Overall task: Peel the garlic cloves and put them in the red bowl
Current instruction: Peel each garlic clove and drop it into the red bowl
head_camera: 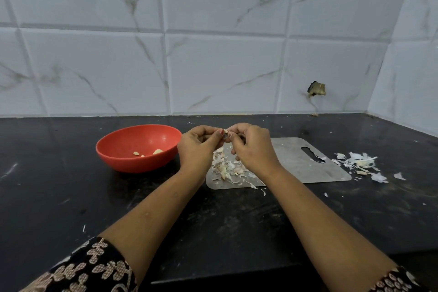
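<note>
Black counter [71,197] runs along a marble-tiled wall [213,54]. Above the left end of the steel board [291,168], one garlic clove [225,131] is pinched between both hands: the left hand [198,147] and right hand [252,147] each curl their fingertips onto it. Under them on the board lies a heap of cloves and skins [227,168]. Close by, left of the board, sits the red bowl [132,165] holding a few peeled cloves [157,151]. Loose skins [362,163] litter the counter right of the board.

open: counter [71,197] front | obstacles: red bowl [132,165] left; cutting board [291,149], peels [362,163] right
</note>
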`<move>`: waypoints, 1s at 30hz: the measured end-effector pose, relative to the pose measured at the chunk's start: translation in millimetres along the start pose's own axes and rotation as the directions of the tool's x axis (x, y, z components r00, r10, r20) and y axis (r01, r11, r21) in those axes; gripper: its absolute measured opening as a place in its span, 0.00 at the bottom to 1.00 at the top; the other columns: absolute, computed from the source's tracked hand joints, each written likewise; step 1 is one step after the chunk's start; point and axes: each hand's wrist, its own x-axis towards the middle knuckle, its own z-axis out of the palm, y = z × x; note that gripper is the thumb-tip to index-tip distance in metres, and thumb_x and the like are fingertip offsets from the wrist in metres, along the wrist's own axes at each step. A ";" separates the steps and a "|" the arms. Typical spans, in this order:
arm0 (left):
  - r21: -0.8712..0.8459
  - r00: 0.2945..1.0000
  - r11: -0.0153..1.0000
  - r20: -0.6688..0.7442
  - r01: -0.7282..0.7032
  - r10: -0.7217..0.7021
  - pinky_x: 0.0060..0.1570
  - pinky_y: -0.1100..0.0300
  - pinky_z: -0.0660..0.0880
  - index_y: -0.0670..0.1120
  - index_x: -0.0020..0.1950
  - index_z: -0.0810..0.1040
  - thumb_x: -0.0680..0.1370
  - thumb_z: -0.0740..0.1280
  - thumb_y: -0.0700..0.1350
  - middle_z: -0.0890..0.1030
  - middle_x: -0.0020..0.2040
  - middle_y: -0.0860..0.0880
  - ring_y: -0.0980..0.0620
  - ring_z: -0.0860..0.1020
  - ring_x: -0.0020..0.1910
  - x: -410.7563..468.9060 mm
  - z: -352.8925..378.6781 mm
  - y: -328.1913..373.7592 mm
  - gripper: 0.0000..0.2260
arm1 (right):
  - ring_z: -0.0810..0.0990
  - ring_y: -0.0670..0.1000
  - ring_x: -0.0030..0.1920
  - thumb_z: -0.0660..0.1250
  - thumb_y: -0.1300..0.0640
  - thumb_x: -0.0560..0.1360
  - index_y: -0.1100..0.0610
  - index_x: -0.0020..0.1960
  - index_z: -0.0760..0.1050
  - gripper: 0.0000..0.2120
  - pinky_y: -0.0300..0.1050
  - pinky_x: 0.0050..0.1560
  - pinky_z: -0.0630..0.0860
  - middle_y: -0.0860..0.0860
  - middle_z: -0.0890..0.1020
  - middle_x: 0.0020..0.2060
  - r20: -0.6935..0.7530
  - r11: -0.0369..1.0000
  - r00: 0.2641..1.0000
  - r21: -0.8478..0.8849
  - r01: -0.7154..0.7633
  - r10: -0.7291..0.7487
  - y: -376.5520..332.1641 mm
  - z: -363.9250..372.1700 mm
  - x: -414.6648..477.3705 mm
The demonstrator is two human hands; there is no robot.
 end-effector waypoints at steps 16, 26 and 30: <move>-0.068 0.997 0.997 0.059 0.048 -0.044 0.44 0.57 0.80 0.39 0.51 0.81 0.77 0.69 0.37 0.84 0.41 0.41 0.48 0.82 0.39 3.3 0.6 -3.4 0.04 | 0.81 0.48 0.31 0.64 0.60 0.78 0.56 0.45 0.80 0.07 0.51 0.38 0.81 0.46 0.81 0.30 -0.004 0.999 1.000 -0.032 0.011 -0.011 -2.3 -1.2 -1.3; 0.177 0.993 0.981 0.097 -0.082 0.065 0.43 0.56 0.81 0.42 0.51 0.83 0.78 0.67 0.37 0.85 0.41 0.43 0.48 0.84 0.39 4.0 0.6 -8.1 0.06 | 0.79 0.43 0.30 0.64 0.61 0.78 0.58 0.46 0.80 0.07 0.46 0.37 0.81 0.45 0.80 0.31 0.004 1.000 1.000 0.011 -0.012 0.011 -2.9 -2.2 0.1; 0.192 0.991 0.977 0.113 -0.088 0.067 0.40 0.57 0.80 0.42 0.50 0.83 0.78 0.68 0.38 0.84 0.40 0.45 0.50 0.83 0.37 5.8 -1.7 -8.1 0.04 | 0.81 0.52 0.33 0.64 0.61 0.78 0.56 0.43 0.79 0.07 0.54 0.37 0.81 0.50 0.81 0.32 0.006 0.999 1.000 0.033 -0.008 0.008 -2.5 -3.0 0.4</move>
